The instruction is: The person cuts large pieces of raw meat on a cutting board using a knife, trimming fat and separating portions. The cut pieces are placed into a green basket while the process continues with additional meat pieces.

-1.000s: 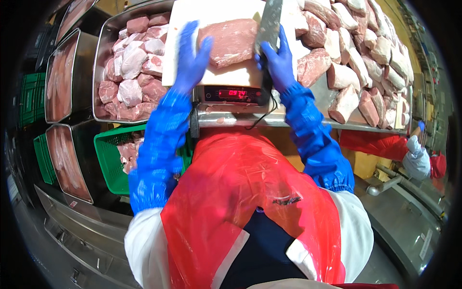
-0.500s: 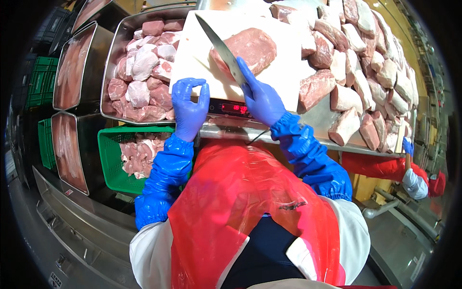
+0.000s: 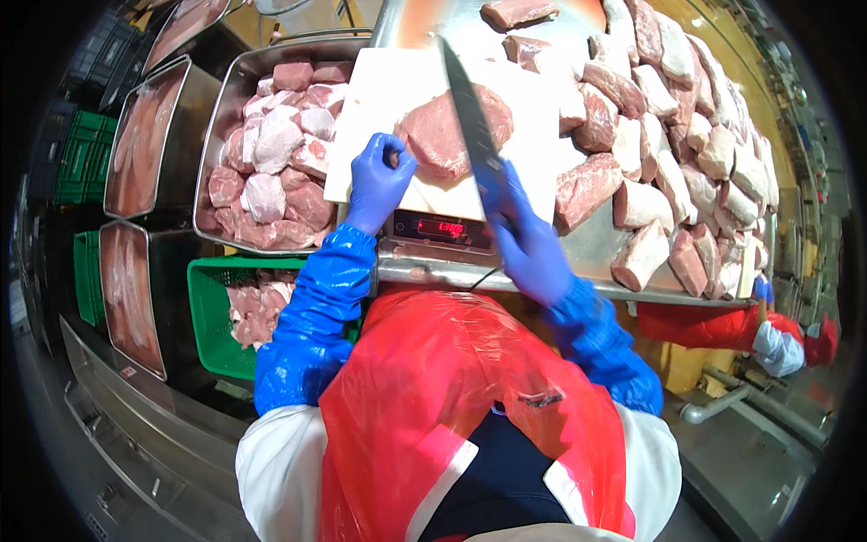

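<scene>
A large pink slab of raw meat (image 3: 429, 135) lies on the white cutting board (image 3: 361, 113). My right hand (image 3: 528, 239), in a blue glove, grips a long-bladed knife (image 3: 471, 113). Its blade points away from me and passes over the right part of the slab, so I cannot tell whether it touches. My left hand (image 3: 379, 185), gloved too, is at the slab's near left side, its thumb and fingers curled together. What they hold, if anything, is hidden. Beneath the board's near edge is a digital scale (image 3: 424, 228) with lit red digits.
Many meat pieces (image 3: 641, 206) cover the metal table (image 3: 587, 262) to the right. On the left are a metal tray (image 3: 214, 117) of cut chunks, a green basket (image 3: 212, 334) with trimmings and several deep metal pans (image 3: 185, 135). A co-worker's red apron (image 3: 695, 327) shows at the right.
My left hand has moved slightly right, toward the slab, and its fingers have curled in. My right hand has moved right and nearer me, swinging the blade's tip to the right.
</scene>
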`<state>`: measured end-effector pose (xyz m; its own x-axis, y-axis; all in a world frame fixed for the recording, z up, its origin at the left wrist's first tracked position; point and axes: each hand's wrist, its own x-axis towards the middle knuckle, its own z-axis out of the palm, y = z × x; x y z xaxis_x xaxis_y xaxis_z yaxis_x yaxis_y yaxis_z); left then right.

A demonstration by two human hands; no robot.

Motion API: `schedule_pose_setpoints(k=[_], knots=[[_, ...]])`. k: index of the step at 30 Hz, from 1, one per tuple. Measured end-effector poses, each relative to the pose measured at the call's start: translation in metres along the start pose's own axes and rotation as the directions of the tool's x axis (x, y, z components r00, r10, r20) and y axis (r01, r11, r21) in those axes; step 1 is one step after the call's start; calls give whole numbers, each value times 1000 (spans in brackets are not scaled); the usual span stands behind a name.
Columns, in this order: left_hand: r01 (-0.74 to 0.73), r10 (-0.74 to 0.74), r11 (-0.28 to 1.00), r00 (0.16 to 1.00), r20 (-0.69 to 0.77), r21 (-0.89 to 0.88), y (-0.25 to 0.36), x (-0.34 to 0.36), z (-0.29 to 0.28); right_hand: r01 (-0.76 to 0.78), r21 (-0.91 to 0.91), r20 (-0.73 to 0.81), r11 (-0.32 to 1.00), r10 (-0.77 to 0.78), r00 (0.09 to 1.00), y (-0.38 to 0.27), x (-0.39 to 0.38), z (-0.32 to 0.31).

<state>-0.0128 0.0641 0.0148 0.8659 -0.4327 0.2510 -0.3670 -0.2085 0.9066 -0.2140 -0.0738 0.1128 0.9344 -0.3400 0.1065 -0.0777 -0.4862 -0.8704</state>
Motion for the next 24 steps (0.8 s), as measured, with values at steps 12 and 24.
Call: schedule_pose_setpoints(k=[12,24], knots=[[-39,54,997,975,215,-72,-41,38,-55,-231,-401,202,887,331,922,-53,-30,30],[-87,104,993,962,252,-80,-57,43,-78,-364,-658,128,659,575,808,-60,-10,96]])
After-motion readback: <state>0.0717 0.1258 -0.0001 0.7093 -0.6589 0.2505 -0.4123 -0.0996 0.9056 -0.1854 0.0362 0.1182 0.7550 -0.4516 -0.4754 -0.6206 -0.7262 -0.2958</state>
